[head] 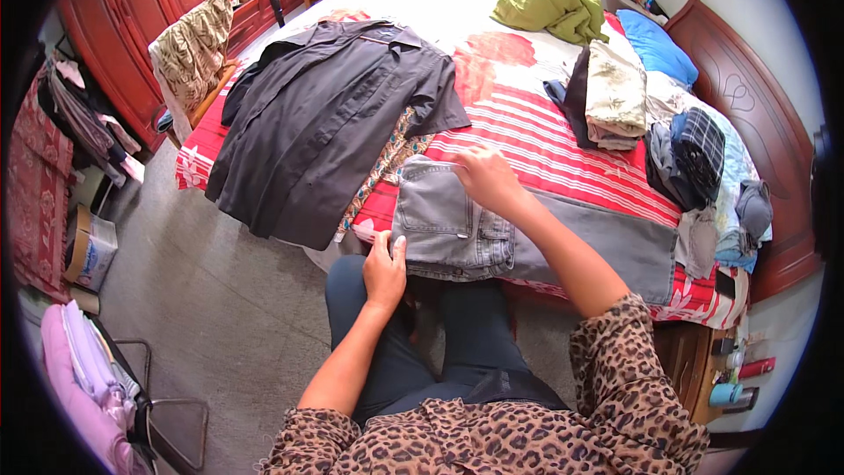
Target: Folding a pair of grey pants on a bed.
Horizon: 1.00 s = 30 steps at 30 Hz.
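A pair of grey jeans lies along the near edge of the bed, its waist part folded back over a leg that stretches right. A back pocket and the belt loops face up. My left hand holds the near left corner of the fold, thumb on top and the other fingers partly hidden. At the far edge of the fold, my right hand pinches the denim. Left of the jeans, a dark short-sleeved shirt is spread out, with a patterned cloth partly under it.
On the bed's right side are folded clothes, dark garments, a blue pillow and a green cloth. A wooden headboard borders it. At left stand a draped chair, a cardboard box and a laundry-laden metal-framed chair.
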{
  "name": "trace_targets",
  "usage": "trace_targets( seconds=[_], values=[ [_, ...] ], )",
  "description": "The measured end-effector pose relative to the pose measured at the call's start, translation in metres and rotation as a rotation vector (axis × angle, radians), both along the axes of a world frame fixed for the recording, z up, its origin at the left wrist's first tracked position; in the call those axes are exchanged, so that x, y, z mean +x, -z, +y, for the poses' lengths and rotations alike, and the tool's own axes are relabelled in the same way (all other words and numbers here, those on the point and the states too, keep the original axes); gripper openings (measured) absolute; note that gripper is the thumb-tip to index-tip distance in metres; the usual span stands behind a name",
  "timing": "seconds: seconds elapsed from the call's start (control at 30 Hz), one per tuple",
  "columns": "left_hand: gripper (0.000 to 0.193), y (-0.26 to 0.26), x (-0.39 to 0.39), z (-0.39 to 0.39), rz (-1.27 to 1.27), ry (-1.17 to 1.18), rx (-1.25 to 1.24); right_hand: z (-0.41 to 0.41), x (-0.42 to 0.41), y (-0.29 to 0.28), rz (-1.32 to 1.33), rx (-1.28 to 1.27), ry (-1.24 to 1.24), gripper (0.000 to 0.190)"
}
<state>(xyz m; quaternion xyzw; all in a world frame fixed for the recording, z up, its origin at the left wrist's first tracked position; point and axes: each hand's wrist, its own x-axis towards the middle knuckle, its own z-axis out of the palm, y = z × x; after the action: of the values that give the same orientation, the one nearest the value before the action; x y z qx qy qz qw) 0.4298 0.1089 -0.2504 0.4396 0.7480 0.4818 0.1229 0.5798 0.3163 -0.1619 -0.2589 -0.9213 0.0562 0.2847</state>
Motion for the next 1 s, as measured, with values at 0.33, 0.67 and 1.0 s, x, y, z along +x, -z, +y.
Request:
trace_targets(
  seconds=[0.33,0.67,1.0],
  values=[
    [0.044,0.009,-0.016,-0.018,-0.6,0.333,0.18,0.04,-0.122,0.002,-0.556,-0.297,0.134,0.045],
    [0.024,-0.003,-0.002,-0.019,-0.158,0.129,0.267,0.021,-0.116,-0.025,-0.794,0.071,-0.049,0.014],
    [0.025,-0.023,0.004,-0.03,0.327,0.143,0.368,0.03,-0.088,-0.022,-0.75,0.253,-0.071,0.008]
  ],
)
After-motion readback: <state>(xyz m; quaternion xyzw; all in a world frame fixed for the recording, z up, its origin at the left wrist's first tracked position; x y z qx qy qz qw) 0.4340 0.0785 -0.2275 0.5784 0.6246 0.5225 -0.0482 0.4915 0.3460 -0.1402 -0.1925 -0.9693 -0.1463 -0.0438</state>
